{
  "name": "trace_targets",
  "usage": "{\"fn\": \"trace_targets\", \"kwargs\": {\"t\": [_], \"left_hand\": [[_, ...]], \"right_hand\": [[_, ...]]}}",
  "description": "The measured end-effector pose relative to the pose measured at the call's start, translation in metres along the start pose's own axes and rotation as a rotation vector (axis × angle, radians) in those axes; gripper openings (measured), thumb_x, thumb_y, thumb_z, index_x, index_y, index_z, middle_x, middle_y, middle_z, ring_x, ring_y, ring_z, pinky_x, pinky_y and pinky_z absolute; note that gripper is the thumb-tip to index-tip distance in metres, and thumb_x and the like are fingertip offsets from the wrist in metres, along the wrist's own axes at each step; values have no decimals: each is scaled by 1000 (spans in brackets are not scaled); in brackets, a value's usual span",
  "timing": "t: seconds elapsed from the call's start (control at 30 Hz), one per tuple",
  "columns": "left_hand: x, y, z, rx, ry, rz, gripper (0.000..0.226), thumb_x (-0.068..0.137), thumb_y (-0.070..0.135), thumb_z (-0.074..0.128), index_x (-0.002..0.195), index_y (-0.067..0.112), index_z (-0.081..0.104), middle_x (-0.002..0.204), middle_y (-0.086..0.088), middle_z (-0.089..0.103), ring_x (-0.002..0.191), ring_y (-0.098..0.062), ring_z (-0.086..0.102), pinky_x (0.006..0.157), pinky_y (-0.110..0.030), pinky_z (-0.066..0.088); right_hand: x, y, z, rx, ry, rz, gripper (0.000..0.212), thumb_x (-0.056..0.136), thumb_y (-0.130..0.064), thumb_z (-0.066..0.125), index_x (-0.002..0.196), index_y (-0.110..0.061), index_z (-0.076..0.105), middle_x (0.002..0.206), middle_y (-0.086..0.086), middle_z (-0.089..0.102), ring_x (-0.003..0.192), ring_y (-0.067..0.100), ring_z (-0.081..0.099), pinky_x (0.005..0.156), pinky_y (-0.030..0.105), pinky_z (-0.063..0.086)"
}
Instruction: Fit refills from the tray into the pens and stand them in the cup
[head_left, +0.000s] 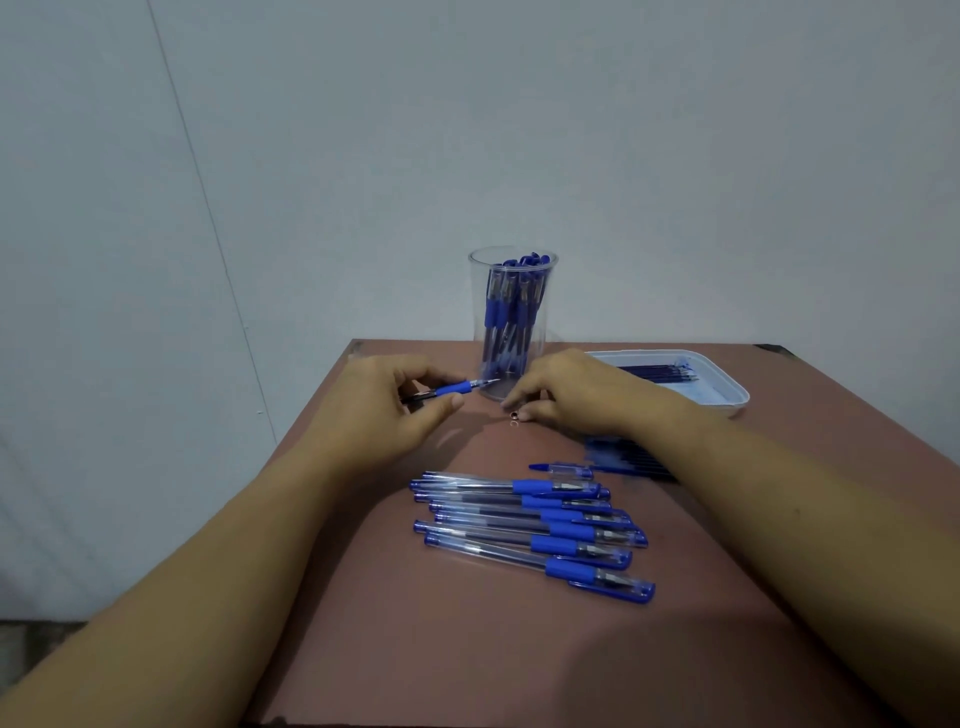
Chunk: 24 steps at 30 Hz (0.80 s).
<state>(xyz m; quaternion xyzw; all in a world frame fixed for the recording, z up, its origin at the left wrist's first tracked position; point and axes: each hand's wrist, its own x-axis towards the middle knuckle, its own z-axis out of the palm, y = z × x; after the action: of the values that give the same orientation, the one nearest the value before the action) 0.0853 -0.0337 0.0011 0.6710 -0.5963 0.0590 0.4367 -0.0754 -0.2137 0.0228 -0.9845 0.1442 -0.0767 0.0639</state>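
Pen with a blue grip (453, 389) sits left of the frame's centre, held in the left hand (384, 400). The thumb and curled fingers pinch its dark rear part, and its bare point aims right toward the foot of the cup (479, 312). Any print on the barrel is too blurred to read.

The right hand (566, 395) is just right of centre, palm down, fingers bent toward the table (467, 649). Its thumb and forefinger tips are at a small dark metal piece (514, 415) lying on the surface. Whether they actually pinch it or only touch it cannot be told.

Directly behind the two hands, the clear cup stands upright, crowded with blue-capped pens (511, 306) leaning toward its right side.

At the right of the frame, behind the right wrist, a shallow white tray (737, 396) holds a layer of dark blue refills (660, 373) lying lengthwise.

More loose refills (628, 457) lie on the table, partly hidden under the right forearm. Just left of them is a single capped clear piece with a blue end (569, 471).

Lower centre, a row of capped pens (535, 525) lies side by side, with clear barrels, blue grips, and caps to the right. No brand or lettering on them can be read.

The table is reddish brown. Behind it rises a plain pale wall (519, 130).
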Motion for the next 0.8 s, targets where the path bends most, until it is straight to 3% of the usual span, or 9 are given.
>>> {"fn": "trace_targets", "kwargs": {"t": [0.13,0.3,0.47,0.6,0.8], "left_hand": [[-1,2,2,12,-14,-9,15,83,32,76,95,41,73,67,25,64,66,-7,58,56,-13,44],[-6,8,5,-7,-59,4,15,84,35,75,96,42,73,72,13,68,69,-11,60,58,-17,47],[-9,22,21,-88,-111,75,18,83,31,76,99,39,74,81,18,71,69,-14,65,65,-31,54],[-10,33,28,-87,-112,119,19,83,31,76,96,44,72,79,15,72,66,-15,63,61,-31,53],[-11,33,30,-88,-116,122,20,83,30,77,99,42,72,84,13,73,69,-17,66,63,-36,55]], "right_hand": [[-4,-1,0,-7,-20,3,17,92,-30,65,106,-22,72,94,-13,55,87,4,50,77,19,35],[-41,-5,-14,146,95,49,6,92,-27,65,94,-21,65,81,-12,65,72,-1,59,66,12,43],[-88,-11,-20,354,263,51,11,85,-17,73,87,-26,66,78,-12,66,73,1,58,65,9,44],[-101,-8,-7,486,413,65,23,82,-18,76,83,-37,64,80,-14,67,72,8,60,66,15,49],[-96,-10,-1,536,432,39,17,81,-19,77,86,-32,67,82,-16,67,71,5,60,69,20,52]]}}
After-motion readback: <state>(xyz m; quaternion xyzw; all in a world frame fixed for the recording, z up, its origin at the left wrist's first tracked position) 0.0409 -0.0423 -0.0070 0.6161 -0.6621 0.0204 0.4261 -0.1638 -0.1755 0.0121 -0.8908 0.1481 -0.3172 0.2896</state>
